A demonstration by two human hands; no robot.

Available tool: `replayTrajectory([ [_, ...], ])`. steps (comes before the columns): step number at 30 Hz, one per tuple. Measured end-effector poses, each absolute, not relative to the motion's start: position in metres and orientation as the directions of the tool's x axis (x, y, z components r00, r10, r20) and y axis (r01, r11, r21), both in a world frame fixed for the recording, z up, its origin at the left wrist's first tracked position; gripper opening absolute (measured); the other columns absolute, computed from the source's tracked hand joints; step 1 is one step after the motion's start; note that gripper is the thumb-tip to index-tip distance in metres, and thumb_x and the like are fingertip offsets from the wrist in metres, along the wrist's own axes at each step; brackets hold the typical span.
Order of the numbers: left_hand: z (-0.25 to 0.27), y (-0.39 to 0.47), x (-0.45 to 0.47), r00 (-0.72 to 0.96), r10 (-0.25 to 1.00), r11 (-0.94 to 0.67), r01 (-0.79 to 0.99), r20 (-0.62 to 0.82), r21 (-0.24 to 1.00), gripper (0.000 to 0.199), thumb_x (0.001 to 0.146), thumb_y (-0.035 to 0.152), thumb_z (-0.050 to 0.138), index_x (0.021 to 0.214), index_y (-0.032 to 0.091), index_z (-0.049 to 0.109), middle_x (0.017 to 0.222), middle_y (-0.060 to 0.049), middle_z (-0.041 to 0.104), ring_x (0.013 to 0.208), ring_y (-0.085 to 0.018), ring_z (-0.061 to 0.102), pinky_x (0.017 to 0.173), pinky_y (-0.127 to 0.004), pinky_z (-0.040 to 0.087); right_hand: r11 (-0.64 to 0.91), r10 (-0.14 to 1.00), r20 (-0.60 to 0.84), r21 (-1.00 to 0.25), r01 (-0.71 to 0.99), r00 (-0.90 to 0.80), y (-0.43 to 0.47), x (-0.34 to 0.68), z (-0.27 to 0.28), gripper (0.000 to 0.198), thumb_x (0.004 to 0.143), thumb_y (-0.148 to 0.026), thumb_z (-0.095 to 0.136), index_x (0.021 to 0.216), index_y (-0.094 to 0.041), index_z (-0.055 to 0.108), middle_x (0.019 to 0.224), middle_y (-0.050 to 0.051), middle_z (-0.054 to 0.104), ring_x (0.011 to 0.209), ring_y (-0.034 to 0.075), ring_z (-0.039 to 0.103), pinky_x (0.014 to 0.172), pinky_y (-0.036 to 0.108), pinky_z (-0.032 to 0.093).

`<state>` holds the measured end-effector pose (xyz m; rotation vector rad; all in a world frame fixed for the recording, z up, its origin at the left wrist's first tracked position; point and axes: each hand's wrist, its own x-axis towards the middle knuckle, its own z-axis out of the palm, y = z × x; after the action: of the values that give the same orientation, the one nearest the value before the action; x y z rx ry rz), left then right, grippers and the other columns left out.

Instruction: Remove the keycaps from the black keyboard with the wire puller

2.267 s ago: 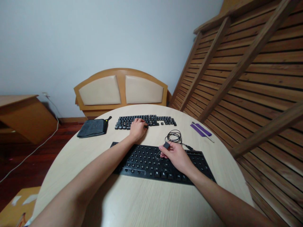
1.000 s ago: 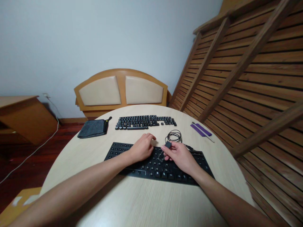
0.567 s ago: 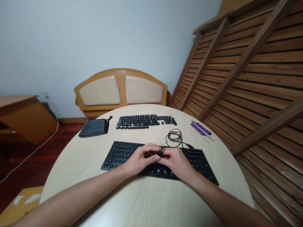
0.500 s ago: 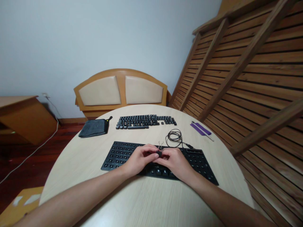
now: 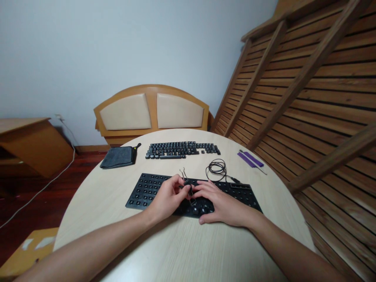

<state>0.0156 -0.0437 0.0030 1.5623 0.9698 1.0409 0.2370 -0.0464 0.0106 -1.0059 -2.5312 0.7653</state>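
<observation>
A black keyboard (image 5: 138, 192) lies across the near part of the table, with most of its left side stripped down to bare switches. My left hand (image 5: 169, 196) is closed over its middle, pinching a wire keycap puller (image 5: 189, 191) with a dark grip. Thin wire prongs stick out of the puller above and below the fingers. My right hand (image 5: 219, 203) rests on the right half of the keyboard, fingers stretched out and thumb by the front edge. Its fingertips come close to the puller; contact is unclear. A few keycaps (image 5: 202, 210) still sit between the hands.
Loose black keycaps (image 5: 169, 150) are laid out in rows behind the keyboard. A coiled black cable (image 5: 216, 169) lies behind its right half. On the left is a dark grey zip pouch (image 5: 117, 157); on the right, purple strips (image 5: 249, 159) with a thin metal tool.
My hands have moved apart. The left has shifted slightly left with the puller, which is now turned with wires below too. My right hand has opened and spread over the keyboard.
</observation>
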Motion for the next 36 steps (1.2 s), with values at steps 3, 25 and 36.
replayTrajectory([
  [3, 0.005, -0.047, 0.011, 0.311, 0.93, -0.281, 0.268, 0.194, 0.921, 0.018, 0.088, 0.032, 0.06, 0.081, 0.019, 0.05, 0.071, 0.0, 0.063, 0.062, -0.015, 0.063, 0.055, -0.024, 0.046, 0.614, 0.718, 0.113, -0.568, 0.548, -0.687, -0.049, 0.229, 0.01, 0.056, 0.071, -0.052, 0.078, 0.117, -0.022, 0.064, 0.136, 0.009, 0.055, 0.138, 0.03, 0.034, 0.118, 0.053, 0.015],
  [25, 0.007, -0.056, -0.002, 0.354, 0.908, -0.395, 0.545, 0.224, 0.739, 0.013, 0.093, 0.027, 0.048, 0.087, 0.018, 0.054, 0.066, 0.001, 0.058, 0.058, -0.014, 0.052, 0.055, -0.026, 0.037, 0.634, 0.756, 0.235, -0.498, 0.592, -0.611, -0.061, 0.213, 0.004, 0.019, 0.075, -0.032, 0.078, 0.088, -0.023, 0.066, 0.118, 0.003, 0.068, 0.126, 0.026, 0.051, 0.114, 0.054, 0.026],
  [36, 0.004, -0.057, 0.003, 0.318, 0.918, -0.362, 0.434, 0.235, 0.825, 0.016, 0.092, 0.029, 0.051, 0.08, 0.019, 0.048, 0.061, 0.003, 0.058, 0.055, -0.013, 0.059, 0.049, -0.022, 0.04, 0.635, 0.753, 0.238, -0.506, 0.584, -0.613, -0.061, 0.213, 0.005, 0.019, 0.076, -0.033, 0.077, 0.089, -0.022, 0.067, 0.118, 0.004, 0.068, 0.125, 0.026, 0.052, 0.113, 0.052, 0.028],
])
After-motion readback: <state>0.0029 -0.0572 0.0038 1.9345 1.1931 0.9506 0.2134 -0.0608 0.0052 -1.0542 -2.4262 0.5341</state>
